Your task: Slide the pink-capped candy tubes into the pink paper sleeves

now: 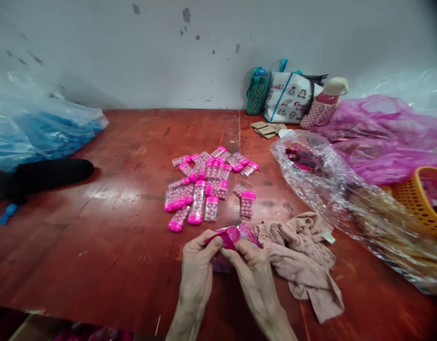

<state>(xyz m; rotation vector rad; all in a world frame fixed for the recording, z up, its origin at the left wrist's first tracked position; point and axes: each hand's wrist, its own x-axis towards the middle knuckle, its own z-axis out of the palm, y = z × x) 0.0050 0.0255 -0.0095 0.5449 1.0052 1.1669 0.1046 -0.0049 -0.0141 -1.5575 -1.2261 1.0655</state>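
Observation:
My left hand point(199, 263) pinches the left side of a small magenta printed label point(226, 240). On its right side, the fingers of my right hand point(252, 265) are closed on the same label. More pink printed labels point(247, 231) lie just behind and beneath my fingers, partly hidden. Beyond both hands is a loose heap of small clear boxes point(197, 203) with bright pink caps, filled with pale pink beads. One such box point(247, 206) stands apart on the right of the heap.
A crumpled beige cloth point(303, 255) lies right of my hands. Clear plastic wrap point(321, 189), a pink plastic bag point(381, 128) and a yellow basket point(410, 194) crowd the right side. A white bag point(287, 97) stands at the wall. Blue-filled plastic point(51, 132) and a dark sleeve-like object point(55, 175) are left.

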